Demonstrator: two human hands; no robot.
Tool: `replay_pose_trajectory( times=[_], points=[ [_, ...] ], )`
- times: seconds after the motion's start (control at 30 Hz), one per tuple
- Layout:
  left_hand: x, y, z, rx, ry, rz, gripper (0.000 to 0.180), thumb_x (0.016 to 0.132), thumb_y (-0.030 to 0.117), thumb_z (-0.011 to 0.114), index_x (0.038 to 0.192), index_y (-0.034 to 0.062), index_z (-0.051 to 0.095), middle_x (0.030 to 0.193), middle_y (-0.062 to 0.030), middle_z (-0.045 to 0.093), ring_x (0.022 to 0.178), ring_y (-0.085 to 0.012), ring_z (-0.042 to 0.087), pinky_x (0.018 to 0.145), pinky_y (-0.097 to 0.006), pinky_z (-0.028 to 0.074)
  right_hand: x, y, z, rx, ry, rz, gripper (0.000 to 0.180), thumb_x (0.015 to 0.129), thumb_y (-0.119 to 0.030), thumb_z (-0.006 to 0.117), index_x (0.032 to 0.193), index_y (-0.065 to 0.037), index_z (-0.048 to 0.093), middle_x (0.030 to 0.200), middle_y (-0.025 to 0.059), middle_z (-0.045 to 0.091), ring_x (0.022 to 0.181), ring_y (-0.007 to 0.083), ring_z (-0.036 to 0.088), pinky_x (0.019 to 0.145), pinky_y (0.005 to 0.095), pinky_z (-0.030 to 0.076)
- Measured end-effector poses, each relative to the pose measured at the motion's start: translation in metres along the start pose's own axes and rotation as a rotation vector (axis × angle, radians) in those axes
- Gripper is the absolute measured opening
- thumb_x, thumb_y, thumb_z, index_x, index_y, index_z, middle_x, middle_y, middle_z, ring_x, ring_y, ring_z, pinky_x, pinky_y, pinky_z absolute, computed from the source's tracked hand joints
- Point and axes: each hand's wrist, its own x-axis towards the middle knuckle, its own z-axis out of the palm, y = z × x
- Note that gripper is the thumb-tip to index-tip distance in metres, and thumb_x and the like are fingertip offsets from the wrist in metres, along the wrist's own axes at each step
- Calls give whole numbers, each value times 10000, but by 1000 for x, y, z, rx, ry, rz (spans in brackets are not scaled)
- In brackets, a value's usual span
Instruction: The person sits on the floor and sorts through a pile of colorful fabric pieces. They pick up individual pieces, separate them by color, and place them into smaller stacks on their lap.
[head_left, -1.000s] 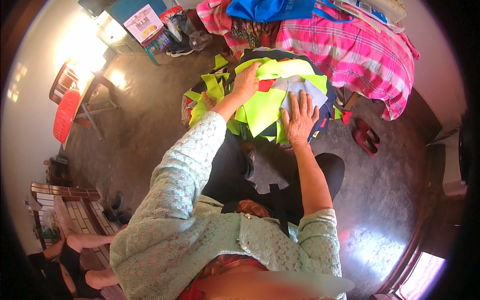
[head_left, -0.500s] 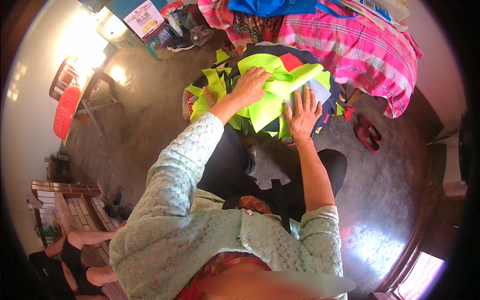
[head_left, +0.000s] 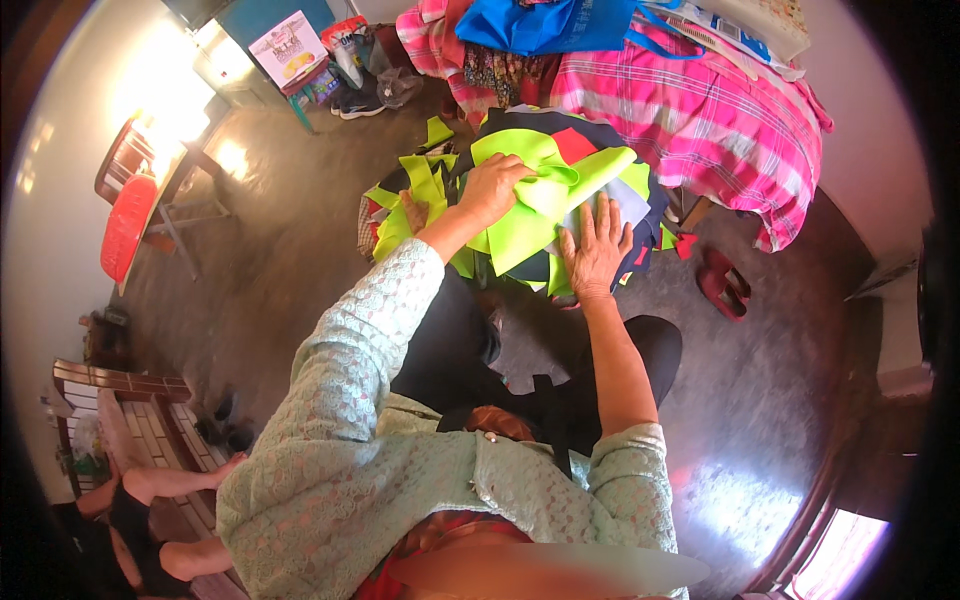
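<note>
A heap of fabric pieces in dark navy, grey, red and neon yellow-green lies in front of my knees. My left hand is closed on a neon yellow-green fabric piece on top of the heap, its fingers curled into a fold. To the right, my right hand rests flat with fingers spread on a grey fabric piece, beside a rolled yellow-green edge. A red fabric piece shows beyond both hands. Something skin-toned, partly hidden behind my left wrist, cannot be made out.
More yellow-green scraps lie left of the heap. A pink plaid cloth drapes behind it, under a blue bag. Dark red footwear sits on the floor at right. Another person's bare legs rest at lower left.
The whole view has shifted slightly. Both hands keep their places on the fabric, the left one still gripping the yellow-green piece and the right one still flat.
</note>
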Motion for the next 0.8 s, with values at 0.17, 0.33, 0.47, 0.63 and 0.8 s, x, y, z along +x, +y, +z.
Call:
replay_pose_trajectory(
  times=[0.17, 0.33, 0.47, 0.63, 0.8],
  points=[
    [15, -8, -4, -211, 58, -208, 253, 724, 48, 614, 973, 64, 655, 885, -103, 658, 854, -337, 622, 751, -428, 508, 0, -1, -3, 9, 9, -2, 572, 857, -429, 556, 1364, -181, 464, 1468, 99, 357, 1381, 287, 273, 1098, 538, 133],
    [36, -21, -20, -522, 117, -496, 294, 804, 219, 701, 997, 4, 642, 860, -188, 672, 821, -309, 663, 719, -390, 509, -1, 0, -6, 40, 14, -1, 569, 854, -420, 564, 1367, -197, 463, 1471, 88, 355, 1378, 287, 275, 1095, 541, 137],
    [37, -53, -25, -1017, 259, -595, 271, 854, 183, 678, 1043, -10, 653, 920, -87, 690, 782, -144, 636, 722, -304, 493, 1, -2, -3, 34, 27, -15, 570, 849, -421, 570, 1363, -196, 468, 1472, 91, 353, 1376, 288, 279, 1091, 545, 143],
    [23, -74, -65, -1497, 459, -937, 244, 858, 154, 680, 1056, 22, 625, 1010, -92, 675, 858, -211, 664, 789, -389, 533, 2, -1, -1, 18, 25, -18, 564, 851, -428, 567, 1355, -193, 477, 1473, 90, 354, 1374, 289, 285, 1088, 547, 158],
    [-29, -111, -111, -1496, 582, -1002, 247, 857, 146, 681, 1057, 14, 620, 1050, -112, 666, 918, -234, 655, 819, -414, 529, 2, 3, 6, -31, 46, -42, 579, 852, -444, 558, 1375, -213, 467, 1475, 78, 368, 1374, 275, 304, 1092, 545, 155]
  ],
)
